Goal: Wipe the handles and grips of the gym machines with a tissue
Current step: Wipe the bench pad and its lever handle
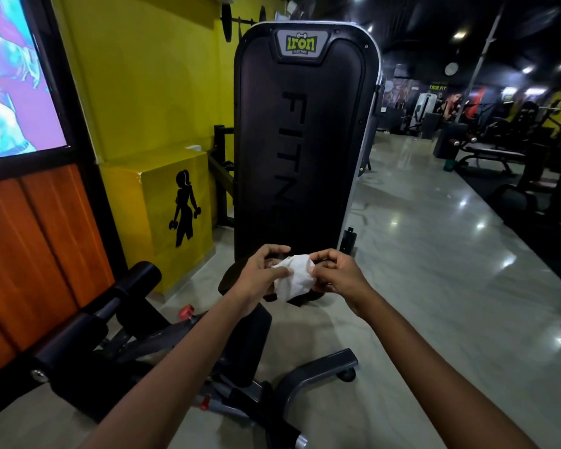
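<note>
Yellow wall [149,76] behind; a yellow box [162,202] with a black figure stands against it; orange panels [30,254] under a bright screen [10,76] at left; glossy pale floor [434,270] mirrors ceiling lights [460,34]; dim benches [499,157] at right.

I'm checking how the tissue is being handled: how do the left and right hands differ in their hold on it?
The left hand lies over the tissue's left side, its thumb pressed across the front; the right hand pinches the tissue's right edge with its fingertips. The left hand's fingers arch above the tissue, while the right hand's curl tighter. Both hands hold the same crumpled white tissue, in front of the black machine.
</note>
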`<state>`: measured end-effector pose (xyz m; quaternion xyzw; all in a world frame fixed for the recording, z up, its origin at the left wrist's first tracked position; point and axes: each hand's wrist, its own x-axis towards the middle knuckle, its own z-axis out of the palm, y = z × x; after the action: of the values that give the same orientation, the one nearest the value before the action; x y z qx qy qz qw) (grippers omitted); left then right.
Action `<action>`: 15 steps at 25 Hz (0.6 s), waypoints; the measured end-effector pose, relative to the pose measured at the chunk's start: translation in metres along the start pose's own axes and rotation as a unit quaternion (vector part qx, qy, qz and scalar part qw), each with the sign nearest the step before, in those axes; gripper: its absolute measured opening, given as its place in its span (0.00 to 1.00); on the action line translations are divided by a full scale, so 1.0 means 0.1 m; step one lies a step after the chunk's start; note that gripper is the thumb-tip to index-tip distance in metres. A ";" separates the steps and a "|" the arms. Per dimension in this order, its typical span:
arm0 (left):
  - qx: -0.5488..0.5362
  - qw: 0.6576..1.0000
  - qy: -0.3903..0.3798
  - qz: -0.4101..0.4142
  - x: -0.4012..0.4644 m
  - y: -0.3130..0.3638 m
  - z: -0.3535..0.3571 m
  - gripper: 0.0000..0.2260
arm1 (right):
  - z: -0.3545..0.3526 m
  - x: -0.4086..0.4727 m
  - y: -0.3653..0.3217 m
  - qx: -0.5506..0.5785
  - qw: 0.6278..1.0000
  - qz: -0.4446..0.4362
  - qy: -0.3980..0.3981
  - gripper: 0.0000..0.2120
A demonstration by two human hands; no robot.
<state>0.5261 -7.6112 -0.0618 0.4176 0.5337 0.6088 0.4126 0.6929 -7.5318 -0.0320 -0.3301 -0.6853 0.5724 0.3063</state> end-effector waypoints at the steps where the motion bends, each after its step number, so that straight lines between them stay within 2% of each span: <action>1: -0.012 1.000 0.004 -0.007 0.00 0.02 -0.01 0.15 | 0.00 0.02 0.00 -0.007 1.000 0.004 -0.001 0.10; 4: -0.039 0.998 -0.013 -0.053 -0.05 0.09 0.00 0.11 | 0.02 0.05 -0.01 -0.027 0.999 -0.021 -0.004 0.14; 7: -0.020 0.992 -0.069 -0.105 -0.03 0.11 0.02 0.17 | 0.08 0.06 -0.02 -0.026 0.998 -0.051 -0.020 0.11; 10: 0.002 0.992 -0.081 -0.094 0.01 0.05 0.02 0.22 | 0.11 0.08 -0.01 -0.022 0.998 -0.059 -0.029 0.07; 13: -0.006 0.997 -0.040 -0.072 0.02 0.04 -0.05 0.15 | 0.06 0.09 -0.04 -0.016 0.996 -0.081 -0.040 0.08; 15: -0.001 0.998 -0.038 -0.056 0.03 0.07 -0.12 0.14 | 0.00 0.09 -0.09 -0.029 0.995 -0.072 -0.064 0.11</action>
<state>0.5133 -7.6128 -0.0556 0.4090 0.5394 0.5693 0.4665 0.6868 -7.5255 -0.0228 -0.2515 -0.7414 0.5491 0.2924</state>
